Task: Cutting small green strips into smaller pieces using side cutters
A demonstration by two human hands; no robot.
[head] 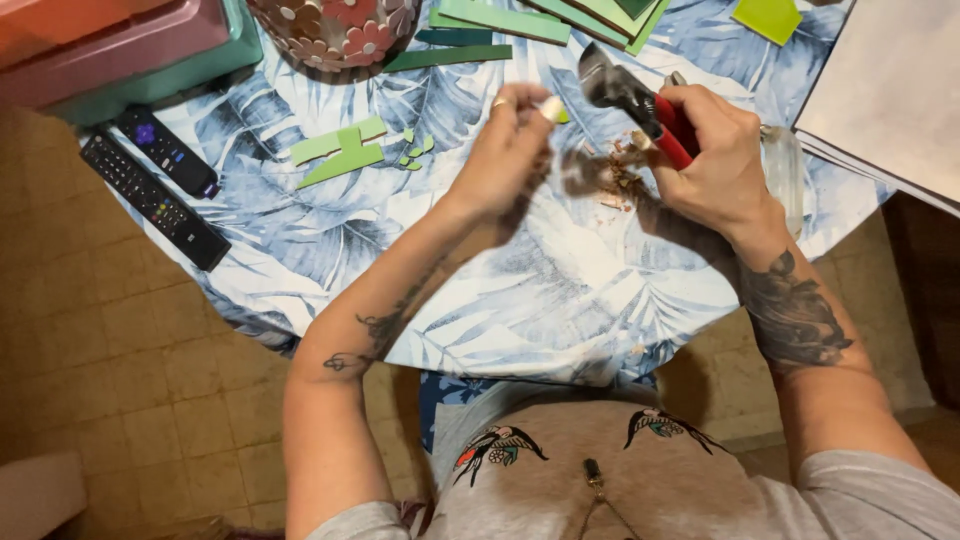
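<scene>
Red-handled nippers (650,110) are what I am seeing gripped in the right hand (715,160), whose fingers are wrapping tight around the handles while the dark metal head is pointing up and to the left over the bench (560,290). I am watching the left hand (510,150) pinching a small pale piece (552,108) between thumb and fingertips, just beside the head of the nippers; the motion blur there is heavy, so I cannot tell whether the tool is touching the piece. A ring is showing on one finger of that left hand.

Below the tool, a little heap of brownish chips (620,175) is lying on the leaf-patterned blue and white cloth covering the bench. To the left of the left hand, light green strips (340,152) and a few tiny green bits (413,152) are lying flat on the cloth, well apart from both hands. Along the far edge, darker and lighter green sheets (520,20) are overlapping one another, near a round vessel covered in flower-shaped tiles (340,35). Two black remote controls (155,185) are lying side by side near the left edge of the bench, next to stacked trays in pink and teal (130,50). A white board (890,90) is resting at the far right corner.
</scene>
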